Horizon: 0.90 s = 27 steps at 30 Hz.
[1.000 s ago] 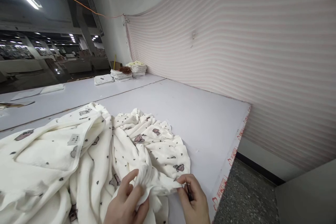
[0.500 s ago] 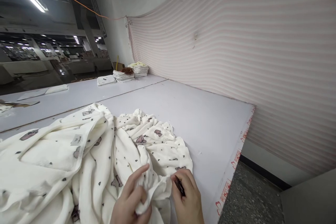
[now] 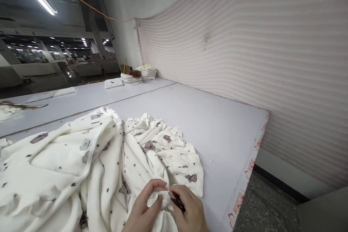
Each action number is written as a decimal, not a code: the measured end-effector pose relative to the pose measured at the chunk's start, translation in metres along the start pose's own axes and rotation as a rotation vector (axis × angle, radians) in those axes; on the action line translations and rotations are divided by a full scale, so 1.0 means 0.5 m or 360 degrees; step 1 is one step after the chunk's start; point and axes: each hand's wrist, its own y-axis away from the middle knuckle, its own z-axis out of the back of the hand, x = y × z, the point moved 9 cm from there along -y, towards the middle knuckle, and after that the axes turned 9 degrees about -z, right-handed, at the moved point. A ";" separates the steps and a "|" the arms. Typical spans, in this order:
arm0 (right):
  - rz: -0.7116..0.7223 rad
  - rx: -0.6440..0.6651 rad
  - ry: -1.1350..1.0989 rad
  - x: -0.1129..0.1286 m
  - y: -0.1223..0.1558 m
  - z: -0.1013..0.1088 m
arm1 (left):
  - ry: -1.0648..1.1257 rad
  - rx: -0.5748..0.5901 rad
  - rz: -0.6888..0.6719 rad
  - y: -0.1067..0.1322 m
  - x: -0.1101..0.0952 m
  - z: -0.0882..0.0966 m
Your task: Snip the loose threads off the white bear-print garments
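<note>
A white plush garment (image 3: 106, 168) printed with small bears and dark specks lies heaped across the near table, its neck label (image 3: 86, 144) marked XL facing up. At the bottom middle, my left hand (image 3: 146, 206) is closed on a gathered edge of the white cloth (image 3: 163, 219), thumb and fingers pinching it. My right hand (image 3: 189, 208) is right beside it, with its fingertips at the same cloth. Tucked in its curled fingers is a small black tool (image 3: 178, 201) that looks like thread snips; its tip and much of its body are hidden.
The pale table (image 3: 217, 127) has a right edge with red-printed tape (image 3: 238, 203). Farther back stand folded white stacks (image 3: 131, 79), with a brown tuft on one. A striped cloth sheet (image 3: 244, 43) hangs along the right side, above a speckled floor (image 3: 266, 195).
My two hands have come closer together at the cloth edge, and the left thumb now presses on the fold. The view has shifted slightly, moving the scene rightward.
</note>
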 end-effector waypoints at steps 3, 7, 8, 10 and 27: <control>-0.0310 -0.0043 -0.0178 -0.033 -0.007 -0.001 | -0.0155 0.0024 0.0070 0.000 0.013 0.007; -0.0483 -0.0074 -0.0290 -0.050 -0.009 -0.005 | -0.0389 0.0135 0.0159 -0.007 0.031 -0.001; -0.0502 -0.0069 -0.0329 -0.052 -0.009 -0.005 | -0.0424 0.0152 0.0171 -0.010 0.034 -0.003; -0.0543 -0.0046 -0.0396 -0.058 -0.009 0.002 | -0.0383 0.0130 0.0213 -0.014 0.039 -0.006; -0.0569 0.0331 -0.0244 -0.068 -0.011 0.009 | -0.0409 0.0162 0.0139 -0.020 0.046 -0.021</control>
